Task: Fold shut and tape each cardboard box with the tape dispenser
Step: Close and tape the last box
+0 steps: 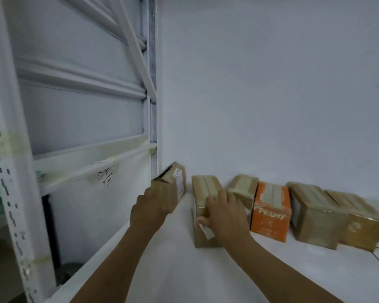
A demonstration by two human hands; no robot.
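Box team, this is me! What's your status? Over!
Left hand on corner box, grip blurred. Right hand grips second box, taped on top. Tape dispenser not in view. Nothing blocking.

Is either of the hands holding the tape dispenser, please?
No, the left hand holds the corner box and the right hand holds the next box.
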